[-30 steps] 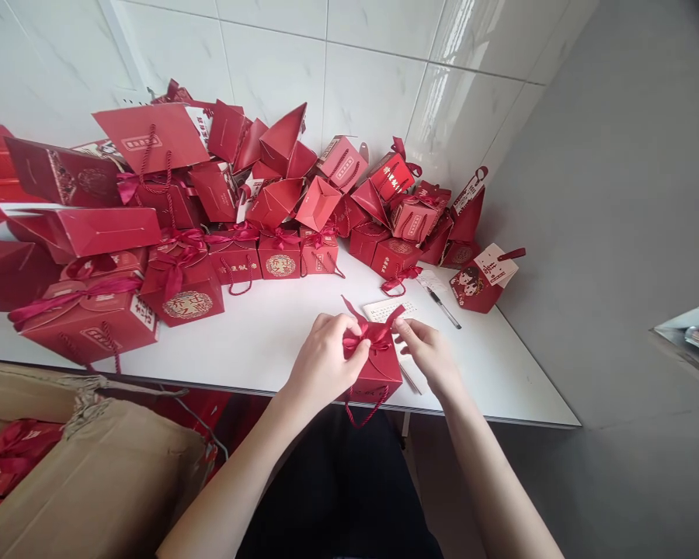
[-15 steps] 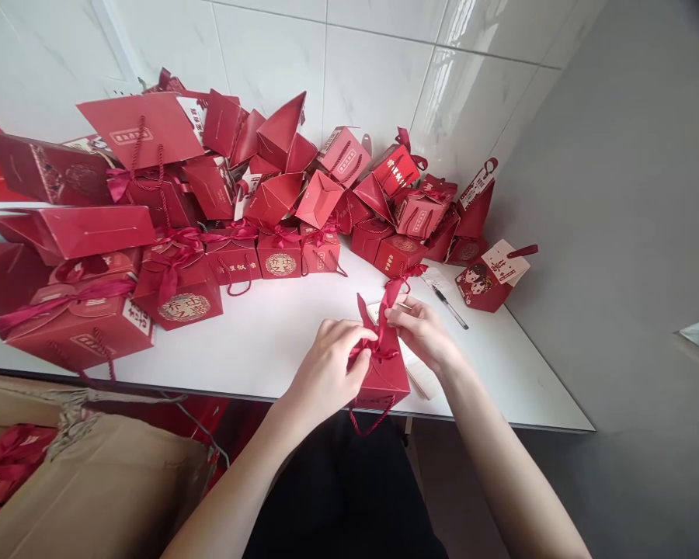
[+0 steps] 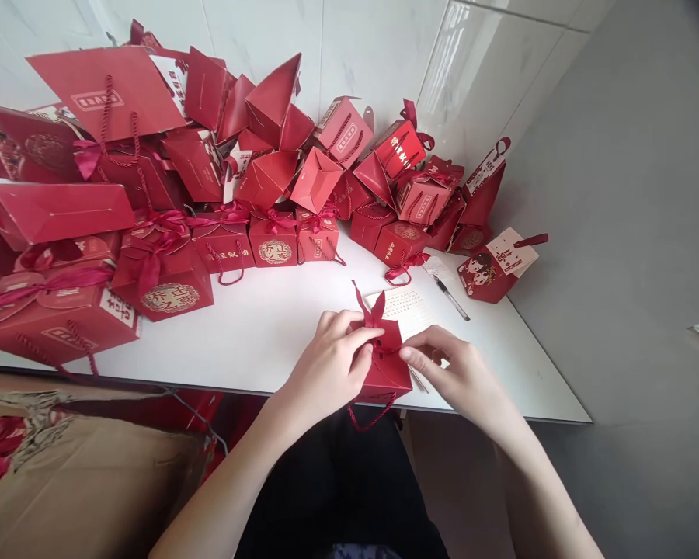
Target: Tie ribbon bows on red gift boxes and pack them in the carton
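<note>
A small red gift box (image 3: 387, 374) stands at the table's front edge, with a twisted cord handle (image 3: 373, 419) hanging from its near side. On its top lies a red ribbon bow (image 3: 375, 310), two tails pointing up and away. My left hand (image 3: 341, 353) is closed on the ribbon at the left of the knot, thumb and forefinger close together. At the right side of the knot my right hand (image 3: 446, 365) pinches the ribbon's loop between thumb and forefinger. The fingertips partly hide the knot.
Many red gift boxes (image 3: 276, 241) are piled along the tiled wall. A written notepad (image 3: 411, 310) and a pen (image 3: 451, 299) lie beyond the box. One box with a white tag (image 3: 483, 272) stands near the grey right wall. A cardboard carton (image 3: 93, 473) sits low at left.
My right hand has moved down and to the right, from the upright ribbon tail to the knot's right side. My left hand stays at the knot. The view has shifted slightly.
</note>
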A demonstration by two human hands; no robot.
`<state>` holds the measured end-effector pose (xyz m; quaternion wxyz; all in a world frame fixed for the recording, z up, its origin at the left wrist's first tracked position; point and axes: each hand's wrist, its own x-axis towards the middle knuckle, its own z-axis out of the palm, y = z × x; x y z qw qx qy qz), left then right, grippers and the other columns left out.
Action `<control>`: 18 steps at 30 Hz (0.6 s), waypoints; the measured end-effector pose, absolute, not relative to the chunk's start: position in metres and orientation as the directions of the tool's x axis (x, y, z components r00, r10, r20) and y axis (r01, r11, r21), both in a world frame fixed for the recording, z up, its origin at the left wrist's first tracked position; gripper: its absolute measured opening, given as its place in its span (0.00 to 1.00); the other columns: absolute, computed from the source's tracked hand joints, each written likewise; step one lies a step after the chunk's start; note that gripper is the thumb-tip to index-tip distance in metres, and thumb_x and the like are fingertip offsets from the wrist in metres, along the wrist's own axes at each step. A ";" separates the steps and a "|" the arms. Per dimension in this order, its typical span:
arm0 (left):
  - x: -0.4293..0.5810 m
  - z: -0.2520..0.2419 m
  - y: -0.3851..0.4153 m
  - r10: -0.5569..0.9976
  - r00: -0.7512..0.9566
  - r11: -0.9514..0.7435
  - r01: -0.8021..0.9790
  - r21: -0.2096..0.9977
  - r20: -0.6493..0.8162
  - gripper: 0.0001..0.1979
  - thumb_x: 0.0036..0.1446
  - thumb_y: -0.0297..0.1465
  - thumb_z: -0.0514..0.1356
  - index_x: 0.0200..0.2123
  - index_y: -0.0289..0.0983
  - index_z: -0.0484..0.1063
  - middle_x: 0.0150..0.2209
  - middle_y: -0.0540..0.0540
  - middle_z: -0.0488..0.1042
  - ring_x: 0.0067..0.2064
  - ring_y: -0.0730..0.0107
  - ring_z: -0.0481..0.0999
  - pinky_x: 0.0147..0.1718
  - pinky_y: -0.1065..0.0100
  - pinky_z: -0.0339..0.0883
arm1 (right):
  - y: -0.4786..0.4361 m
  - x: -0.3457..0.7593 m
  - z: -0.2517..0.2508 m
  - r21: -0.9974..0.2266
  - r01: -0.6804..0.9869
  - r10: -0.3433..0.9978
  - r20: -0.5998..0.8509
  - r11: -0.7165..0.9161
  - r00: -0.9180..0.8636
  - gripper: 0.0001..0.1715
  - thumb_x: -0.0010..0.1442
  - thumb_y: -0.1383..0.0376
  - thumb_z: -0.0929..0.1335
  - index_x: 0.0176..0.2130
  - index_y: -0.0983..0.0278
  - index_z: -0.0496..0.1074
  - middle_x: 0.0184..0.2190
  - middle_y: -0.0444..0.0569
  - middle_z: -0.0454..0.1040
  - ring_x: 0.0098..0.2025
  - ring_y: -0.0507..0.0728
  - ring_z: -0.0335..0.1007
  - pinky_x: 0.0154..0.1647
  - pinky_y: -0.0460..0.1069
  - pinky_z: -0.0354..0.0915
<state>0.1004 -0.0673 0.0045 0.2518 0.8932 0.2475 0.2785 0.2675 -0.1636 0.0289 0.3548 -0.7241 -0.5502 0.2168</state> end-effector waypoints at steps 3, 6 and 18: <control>0.100 0.003 -0.067 0.590 0.697 -0.750 0.287 0.596 0.407 0.15 0.59 0.25 0.52 0.47 0.39 0.71 0.45 0.44 0.68 0.49 0.61 0.65 0.48 0.58 0.68 | -0.163 0.257 0.027 -0.742 0.659 0.948 0.105 -0.126 0.300 0.14 0.56 0.53 0.67 0.32 0.60 0.72 0.27 0.45 0.71 0.27 0.53 0.64 0.29 0.49 0.61; 0.099 0.002 -0.067 0.602 0.676 -0.745 0.285 0.603 0.424 0.13 0.59 0.26 0.53 0.45 0.37 0.72 0.45 0.43 0.69 0.49 0.61 0.66 0.47 0.58 0.68 | -0.156 0.253 0.026 -0.753 0.649 0.944 0.132 -0.102 0.302 0.11 0.57 0.56 0.67 0.30 0.61 0.69 0.26 0.44 0.71 0.27 0.53 0.64 0.29 0.48 0.61; 0.101 -0.002 -0.067 0.634 0.642 -0.725 0.299 0.620 0.431 0.10 0.57 0.27 0.54 0.41 0.35 0.73 0.42 0.43 0.69 0.47 0.61 0.67 0.46 0.59 0.68 | -0.145 0.267 0.034 -0.752 0.655 0.997 -0.045 -0.075 0.062 0.12 0.56 0.57 0.67 0.28 0.62 0.69 0.25 0.42 0.65 0.23 0.51 0.61 0.26 0.47 0.59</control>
